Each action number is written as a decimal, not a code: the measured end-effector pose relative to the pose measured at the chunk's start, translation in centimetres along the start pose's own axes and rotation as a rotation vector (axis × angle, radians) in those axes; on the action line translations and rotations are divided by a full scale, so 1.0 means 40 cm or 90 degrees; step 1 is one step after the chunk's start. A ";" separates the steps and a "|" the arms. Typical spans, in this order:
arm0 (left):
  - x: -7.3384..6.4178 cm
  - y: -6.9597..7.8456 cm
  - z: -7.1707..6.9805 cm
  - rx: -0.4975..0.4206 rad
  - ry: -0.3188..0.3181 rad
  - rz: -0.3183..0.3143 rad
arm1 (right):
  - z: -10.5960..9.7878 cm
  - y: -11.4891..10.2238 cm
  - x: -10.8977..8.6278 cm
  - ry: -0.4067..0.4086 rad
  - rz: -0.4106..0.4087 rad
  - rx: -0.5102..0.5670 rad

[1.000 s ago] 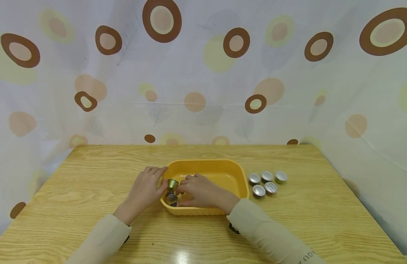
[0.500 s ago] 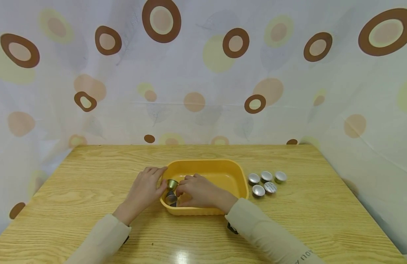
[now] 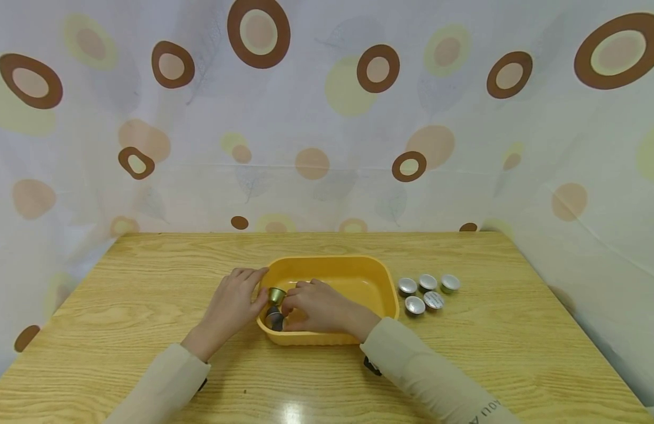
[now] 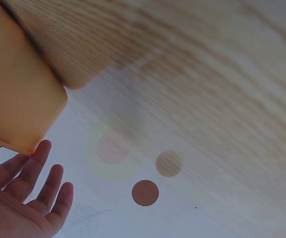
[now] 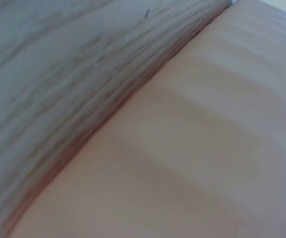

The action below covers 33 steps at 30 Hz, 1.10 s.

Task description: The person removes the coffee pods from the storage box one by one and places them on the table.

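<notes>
At L end of yellow tray: gold pod, tilted, w/ dark pods just nearer the cam. L hand touches tray's L rim, fingers loosely spread. R hand inside tray next to pods, fingers bent; can't tell if it's gripping one, pads hidden. 5 silver-top pods on wood table, just R of tray.

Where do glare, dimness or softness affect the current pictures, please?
Head view: a bright glare spot on the table near the bottom edge, and light shining off the pod lids; left wrist view: dim, with hazy wood grain at upper right; right wrist view: the tub wall looks soft and washed out.
</notes>
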State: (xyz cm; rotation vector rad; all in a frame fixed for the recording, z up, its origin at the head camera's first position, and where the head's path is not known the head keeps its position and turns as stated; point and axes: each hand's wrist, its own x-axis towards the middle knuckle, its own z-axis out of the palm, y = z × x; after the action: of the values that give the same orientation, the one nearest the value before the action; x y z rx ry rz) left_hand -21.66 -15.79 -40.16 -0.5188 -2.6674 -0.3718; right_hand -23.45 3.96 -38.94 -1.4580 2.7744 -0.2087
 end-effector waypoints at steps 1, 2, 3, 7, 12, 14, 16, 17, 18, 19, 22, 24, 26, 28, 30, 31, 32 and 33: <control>0.000 0.000 -0.001 0.001 0.002 0.002 | 0.000 0.000 0.001 0.000 0.000 0.001; 0.000 0.000 -0.001 0.002 0.004 0.003 | 0.000 0.000 0.002 -0.001 0.000 0.003; 0.000 0.000 -0.001 0.003 0.006 0.005 | 0.001 0.000 0.003 -0.002 0.001 0.005; 0.000 0.001 -0.003 0.005 0.000 0.002 | 0.000 -0.001 0.007 -0.011 0.005 0.013; 0.000 0.001 -0.005 0.003 -0.010 -0.004 | -0.003 -0.005 0.009 -0.021 0.013 0.020; 0.000 0.001 -0.005 0.001 -0.013 -0.006 | -0.003 -0.005 0.009 -0.021 0.014 0.022; 0.000 0.001 -0.004 0.000 -0.014 -0.006 | -0.003 -0.005 0.009 -0.020 0.013 0.024; 0.000 0.001 -0.003 -0.001 -0.014 -0.006 | -0.002 -0.005 0.009 -0.019 0.012 0.025; 0.000 0.001 -0.003 -0.001 -0.014 -0.006 | -0.002 -0.005 0.009 -0.019 0.013 0.026; 0.000 0.000 -0.003 0.000 -0.013 -0.005 | -0.002 -0.005 0.009 -0.020 0.013 0.027; 0.000 0.000 -0.004 0.000 -0.011 -0.004 | -0.001 -0.004 0.009 -0.022 0.016 0.032; 0.000 0.000 -0.004 0.000 -0.009 -0.004 | 0.000 -0.004 0.009 -0.024 0.019 0.034; -0.001 -0.001 -0.004 0.000 -0.009 -0.004 | 0.001 -0.003 0.009 -0.026 0.022 0.033; -0.001 -0.001 -0.003 0.001 -0.008 -0.004 | 0.001 -0.003 0.009 -0.029 0.026 0.032; -0.001 -0.002 -0.002 0.002 -0.007 -0.004 | 0.002 -0.003 0.010 -0.032 0.028 0.029; 0.000 -0.002 -0.002 0.002 -0.007 -0.003 | 0.002 -0.003 0.009 -0.033 0.028 0.029; 0.000 -0.002 -0.001 0.001 -0.007 -0.003 | 0.002 -0.003 0.009 -0.033 0.029 0.030; 0.000 -0.002 -0.001 0.001 -0.007 -0.003 | 0.001 -0.003 0.009 -0.032 0.028 0.030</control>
State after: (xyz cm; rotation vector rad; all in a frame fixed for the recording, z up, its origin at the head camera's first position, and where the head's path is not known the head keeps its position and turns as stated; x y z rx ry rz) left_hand -21.67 -15.89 -40.13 -0.5150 -2.6792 -0.3704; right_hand -23.55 3.57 -38.95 -1.3708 2.7396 -0.2324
